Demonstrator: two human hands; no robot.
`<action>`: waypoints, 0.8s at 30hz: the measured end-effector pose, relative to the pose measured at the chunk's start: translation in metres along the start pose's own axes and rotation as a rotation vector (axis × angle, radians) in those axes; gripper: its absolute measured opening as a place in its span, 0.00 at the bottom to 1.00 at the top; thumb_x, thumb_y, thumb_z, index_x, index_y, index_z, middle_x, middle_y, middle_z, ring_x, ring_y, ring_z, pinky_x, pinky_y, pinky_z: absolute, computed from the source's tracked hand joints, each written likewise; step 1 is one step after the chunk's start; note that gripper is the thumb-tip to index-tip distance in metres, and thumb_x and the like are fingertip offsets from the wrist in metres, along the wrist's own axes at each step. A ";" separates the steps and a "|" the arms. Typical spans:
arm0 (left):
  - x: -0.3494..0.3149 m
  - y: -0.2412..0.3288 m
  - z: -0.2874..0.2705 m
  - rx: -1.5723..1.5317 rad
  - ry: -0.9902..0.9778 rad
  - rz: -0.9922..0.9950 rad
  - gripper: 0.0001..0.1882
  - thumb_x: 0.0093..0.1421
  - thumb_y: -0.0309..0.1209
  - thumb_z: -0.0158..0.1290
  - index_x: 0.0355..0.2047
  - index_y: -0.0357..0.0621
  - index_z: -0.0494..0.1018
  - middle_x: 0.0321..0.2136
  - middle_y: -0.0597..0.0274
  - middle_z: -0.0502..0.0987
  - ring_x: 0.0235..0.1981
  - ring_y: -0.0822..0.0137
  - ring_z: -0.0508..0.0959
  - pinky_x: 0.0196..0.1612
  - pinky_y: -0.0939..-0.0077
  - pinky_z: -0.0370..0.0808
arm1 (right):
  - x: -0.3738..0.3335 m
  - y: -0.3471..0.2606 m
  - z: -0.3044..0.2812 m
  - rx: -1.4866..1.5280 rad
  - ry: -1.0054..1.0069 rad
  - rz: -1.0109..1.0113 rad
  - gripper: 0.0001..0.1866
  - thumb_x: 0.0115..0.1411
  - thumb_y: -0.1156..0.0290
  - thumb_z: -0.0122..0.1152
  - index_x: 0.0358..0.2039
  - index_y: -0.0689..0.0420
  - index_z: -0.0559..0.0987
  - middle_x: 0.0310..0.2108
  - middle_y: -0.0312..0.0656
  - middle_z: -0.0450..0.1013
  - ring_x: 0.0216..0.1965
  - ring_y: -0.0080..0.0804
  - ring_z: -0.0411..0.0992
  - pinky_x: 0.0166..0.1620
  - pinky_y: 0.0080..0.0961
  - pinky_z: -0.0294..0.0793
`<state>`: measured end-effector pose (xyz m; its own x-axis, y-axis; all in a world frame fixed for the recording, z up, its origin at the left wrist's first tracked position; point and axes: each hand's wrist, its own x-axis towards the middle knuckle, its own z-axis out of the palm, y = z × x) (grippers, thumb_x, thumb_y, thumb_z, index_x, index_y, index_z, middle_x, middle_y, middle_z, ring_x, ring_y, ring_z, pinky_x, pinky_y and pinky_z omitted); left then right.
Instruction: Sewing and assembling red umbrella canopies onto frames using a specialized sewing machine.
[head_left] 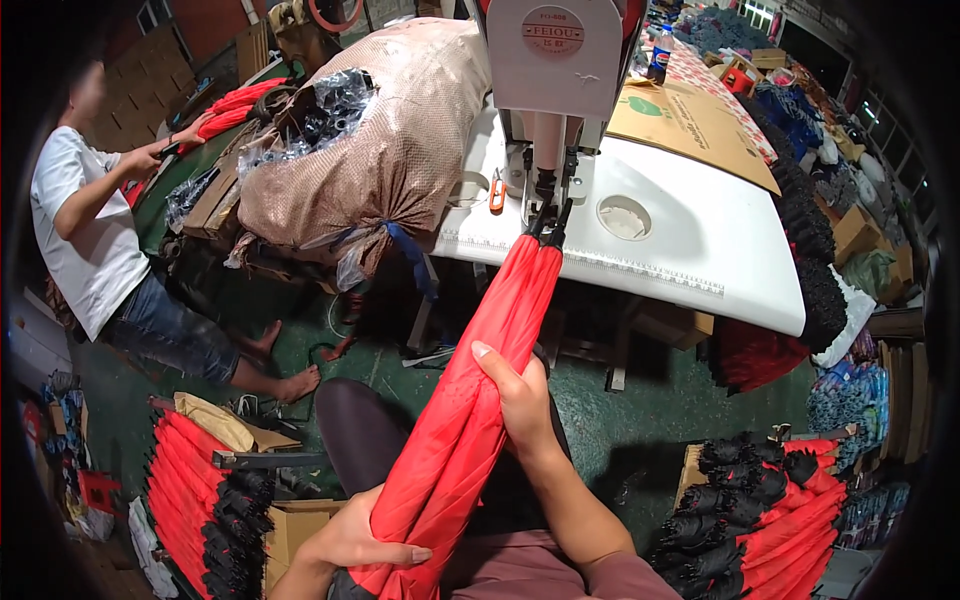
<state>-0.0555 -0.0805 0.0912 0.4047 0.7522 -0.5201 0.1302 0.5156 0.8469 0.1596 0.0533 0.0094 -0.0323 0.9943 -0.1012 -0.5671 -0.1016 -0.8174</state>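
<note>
Two red folded umbrellas (455, 410) lie side by side across my lap, slanting from lower left up to the machine. Their black tips (548, 235) reach under the head of a white sewing-type machine (555, 85), by its needle area. My right hand (520, 400) is wrapped round the umbrellas at mid-length, thumb on top. Lower down, my left hand (355, 535) grips the same bundle near its wide end, fingers partly hidden beneath. Small orange thread snips (497, 192) lie on the white machine table (690, 235), left of the tips.
A bulging woven sack (350, 150) stands left of the machine. Stacked red-and-black umbrellas lie on racks at lower left (195, 480) and lower right (770, 520). Flat cardboard (695, 130) and a bottle (661, 55) rest behind. At left, another person (100, 220) handles red umbrellas.
</note>
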 end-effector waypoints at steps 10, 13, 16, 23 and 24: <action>0.000 -0.007 0.000 0.010 -0.012 0.007 0.42 0.47 0.21 0.73 0.63 0.31 0.68 0.51 0.59 0.80 0.49 0.71 0.79 0.54 0.72 0.77 | -0.003 -0.004 0.000 0.037 -0.017 0.013 0.13 0.69 0.68 0.62 0.49 0.62 0.77 0.41 0.40 0.79 0.40 0.26 0.78 0.46 0.26 0.79; 0.000 -0.007 0.000 -0.005 -0.022 -0.001 0.43 0.47 0.21 0.73 0.64 0.31 0.67 0.52 0.59 0.80 0.49 0.71 0.79 0.54 0.71 0.77 | -0.001 0.001 -0.003 0.028 -0.013 0.012 0.12 0.69 0.68 0.62 0.49 0.61 0.77 0.41 0.39 0.79 0.40 0.26 0.78 0.46 0.26 0.79; 0.002 -0.010 0.001 -0.006 -0.026 0.006 0.44 0.47 0.21 0.73 0.64 0.32 0.66 0.52 0.59 0.80 0.50 0.70 0.79 0.54 0.71 0.77 | 0.000 0.006 -0.005 0.012 0.002 -0.011 0.12 0.69 0.68 0.62 0.48 0.62 0.77 0.40 0.40 0.79 0.39 0.28 0.79 0.45 0.27 0.80; 0.000 -0.029 -0.007 0.079 -0.068 0.077 0.48 0.51 0.24 0.73 0.70 0.34 0.61 0.61 0.57 0.75 0.61 0.68 0.74 0.65 0.68 0.70 | -0.015 0.028 -0.003 0.087 0.032 0.032 0.13 0.70 0.68 0.61 0.47 0.65 0.77 0.37 0.45 0.81 0.37 0.35 0.82 0.42 0.31 0.82; -0.002 -0.034 -0.009 0.103 -0.075 0.085 0.49 0.51 0.25 0.73 0.70 0.35 0.60 0.62 0.57 0.75 0.61 0.67 0.74 0.66 0.68 0.70 | -0.021 0.033 -0.002 0.103 0.042 0.042 0.13 0.70 0.68 0.60 0.46 0.66 0.77 0.37 0.47 0.81 0.37 0.36 0.82 0.42 0.32 0.83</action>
<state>-0.0690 -0.0962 0.0624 0.4842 0.7563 -0.4400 0.1837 0.4037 0.8962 0.1429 0.0287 -0.0163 -0.0242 0.9869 -0.1595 -0.6479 -0.1370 -0.7493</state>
